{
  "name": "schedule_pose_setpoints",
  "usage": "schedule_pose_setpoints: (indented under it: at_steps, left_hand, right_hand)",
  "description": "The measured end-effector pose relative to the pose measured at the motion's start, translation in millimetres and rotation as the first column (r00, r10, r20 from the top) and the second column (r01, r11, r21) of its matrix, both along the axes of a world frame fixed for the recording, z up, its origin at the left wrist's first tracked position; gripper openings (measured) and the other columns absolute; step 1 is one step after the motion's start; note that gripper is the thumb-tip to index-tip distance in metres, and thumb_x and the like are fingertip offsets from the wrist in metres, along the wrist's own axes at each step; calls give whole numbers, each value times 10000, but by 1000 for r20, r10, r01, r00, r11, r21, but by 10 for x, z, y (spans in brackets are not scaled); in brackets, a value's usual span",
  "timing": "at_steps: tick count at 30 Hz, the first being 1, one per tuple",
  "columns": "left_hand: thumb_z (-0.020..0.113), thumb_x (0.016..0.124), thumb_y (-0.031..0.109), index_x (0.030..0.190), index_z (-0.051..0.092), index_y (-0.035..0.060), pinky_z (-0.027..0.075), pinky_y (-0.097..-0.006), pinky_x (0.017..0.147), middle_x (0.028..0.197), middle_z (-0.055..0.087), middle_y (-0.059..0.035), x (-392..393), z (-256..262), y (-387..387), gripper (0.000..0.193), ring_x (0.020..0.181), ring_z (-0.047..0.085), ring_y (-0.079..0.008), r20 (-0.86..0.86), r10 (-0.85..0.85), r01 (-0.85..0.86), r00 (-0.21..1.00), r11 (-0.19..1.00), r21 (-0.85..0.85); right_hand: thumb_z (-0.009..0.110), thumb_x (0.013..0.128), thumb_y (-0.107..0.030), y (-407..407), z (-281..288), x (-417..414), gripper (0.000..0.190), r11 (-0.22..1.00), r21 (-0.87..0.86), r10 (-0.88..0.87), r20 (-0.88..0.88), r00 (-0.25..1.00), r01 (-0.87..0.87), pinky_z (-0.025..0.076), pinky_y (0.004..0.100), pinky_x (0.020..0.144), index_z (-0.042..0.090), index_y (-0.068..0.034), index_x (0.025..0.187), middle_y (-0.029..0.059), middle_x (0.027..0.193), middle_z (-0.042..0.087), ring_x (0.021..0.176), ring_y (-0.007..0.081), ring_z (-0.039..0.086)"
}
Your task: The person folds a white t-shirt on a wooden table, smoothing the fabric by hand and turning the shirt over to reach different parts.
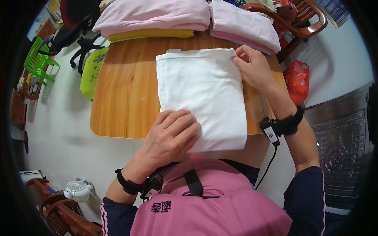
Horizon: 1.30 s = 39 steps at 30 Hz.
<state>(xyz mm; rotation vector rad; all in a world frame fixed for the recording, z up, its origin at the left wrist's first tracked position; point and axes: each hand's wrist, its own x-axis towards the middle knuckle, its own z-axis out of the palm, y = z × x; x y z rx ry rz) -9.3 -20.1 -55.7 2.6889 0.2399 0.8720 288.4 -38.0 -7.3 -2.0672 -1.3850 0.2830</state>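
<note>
A folded piece of white fabric [203, 97] lies on the wooden table [127, 88], its lower end reaching past the near edge. My right hand [251, 65] pinches the upper right corner between thumb and fingers. Over the lower left part of the fabric rests my left hand [174, 135], its fingers bent and its thumb hidden. Whether those fingers grip a layer cannot be told. A stitched seam runs along the fabric's top edge, and a small pale tab [173, 51] sticks out there.
Folded pink cloth [153, 14] lies on yellow cloth [150, 34] at the table's far side. Right of it is another stack topped with pale fabric [242, 25]. Wooden chair [307, 26], red plastic bag [297, 81] and lime-green bag [93, 73] stand around the table.
</note>
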Motion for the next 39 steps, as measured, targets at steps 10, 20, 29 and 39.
schedule_pose_setpoints:
  at_steps: [10,20,29,39]
  left_hand:
    - [726,758,106,943,660,69,450,-380,900,1047,628,-63,-2,3,-9,199,1055,603,-235,5,34,-34,999,999,33]
    - [764,666,221,830,682,111,399,-388,662,667,575,0,-142,-226,6,213,671,558,-192,-11,32,-31,999,993,113]
    - [753,643,210,927,692,73,483,-440,802,803,658,-52,-145,-168,-24,321,818,645,-251,-19,53,-49,998,984,169]
    - [700,758,255,1178,641,107,446,-451,997,1164,653,-71,-248,-349,-34,448,1120,609,-295,-193,32,-54,981,992,-110]
  right_hand:
    - [653,765,-76,-436,-42,-1251,162,822,294,320,471,822,-488,476,345,554,592,-59,915,80,759,607,628,239,624]
    - [643,674,-151,-643,-246,-1569,282,776,346,260,586,768,-527,423,274,539,638,-38,933,46,843,643,641,156,592]
    - [656,682,-140,-754,-307,-1572,299,733,386,331,518,789,-561,484,281,624,667,-41,964,62,956,671,773,174,641]
    - [667,679,-136,-794,-396,-1637,281,587,498,399,508,763,-638,487,280,614,662,-32,940,89,947,659,749,181,613]
